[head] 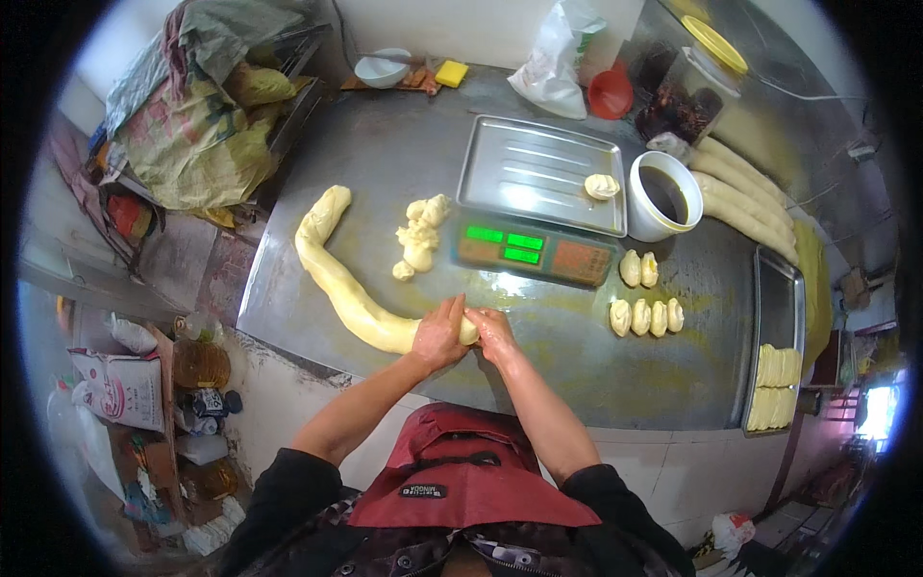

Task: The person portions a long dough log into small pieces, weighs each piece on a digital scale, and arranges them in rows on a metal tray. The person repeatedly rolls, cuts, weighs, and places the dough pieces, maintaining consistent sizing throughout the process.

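Observation:
A long rope of oiled dough (360,310) curves across the steel worktop (548,360), its far end at the upper left. My left hand (441,335) wraps over the rope near its right end. Against that tip, my right hand (492,333) grips the dough with thumb and fingers. Several small dough scraps (418,234) lie in a heap behind the rope. One dough piece (601,187) rests on the metal tray of the digital scale (533,249), whose green displays are lit. To the right, several shaped dough pieces (647,317) stand in two rows.
A white bucket of dark liquid (657,198) stands beside the scale. Thick dough rolls (743,198) lie behind it. A tray (775,288) holding flattened dough strips (775,389) sits at the right edge. Along the back are a bowl (382,68), a yellow sponge (451,73) and a red funnel (610,92).

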The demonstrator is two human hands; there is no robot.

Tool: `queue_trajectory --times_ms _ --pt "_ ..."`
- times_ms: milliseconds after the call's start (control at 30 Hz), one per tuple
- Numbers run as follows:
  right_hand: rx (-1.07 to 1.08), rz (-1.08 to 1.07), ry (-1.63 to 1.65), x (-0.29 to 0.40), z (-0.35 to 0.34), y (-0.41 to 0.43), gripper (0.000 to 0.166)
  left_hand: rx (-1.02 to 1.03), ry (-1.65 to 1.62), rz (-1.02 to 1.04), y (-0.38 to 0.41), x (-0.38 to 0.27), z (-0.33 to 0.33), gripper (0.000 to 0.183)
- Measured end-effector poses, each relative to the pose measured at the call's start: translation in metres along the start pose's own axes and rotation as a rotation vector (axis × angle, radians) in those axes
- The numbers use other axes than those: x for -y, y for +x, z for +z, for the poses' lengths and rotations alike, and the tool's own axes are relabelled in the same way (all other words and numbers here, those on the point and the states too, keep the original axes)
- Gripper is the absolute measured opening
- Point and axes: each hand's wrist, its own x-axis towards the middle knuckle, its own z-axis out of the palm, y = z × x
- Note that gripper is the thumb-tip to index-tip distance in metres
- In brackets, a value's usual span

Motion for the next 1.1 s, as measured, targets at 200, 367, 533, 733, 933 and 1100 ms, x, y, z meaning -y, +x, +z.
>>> queue_trajectory --times_ms 200,367,533,733,933,1100 --pt "-0.420 -0.236 -0.207 0.001 0.029 0.006 0.020 0.202 0.116 -0.247 0.012 -0.002 0.013 0.033" --pt "-0.553 -0.216 -0.248 -0.007 -0.002 0.030 0.024 0.262 0.326 -0.297 0.030 -0.026 0.027 0.017" --pt "-0.457 -0.229 -0.172 0.008 -0.030 0.025 0.012 0.200 0.478 -0.223 0.041 -0.042 0.042 0.016" --pt "-0.083 -0.390 -0.167 0.103 -0.022 -0.045 0.012 0.187 0.389 -0.274 0.060 -0.027 0.038 0.019" --pt "-0.184 -0.846 -0.717 0.234 -0.058 0.019 0.050 0.028 0.108 -0.137 0.034 -0.038 0.018 0.065" --pt "-0.518 -0.939 -1.792 0.290 -0.117 0.050 0.037 -0.020 0.082 -0.082 0.023 -0.036 0.023 0.063"
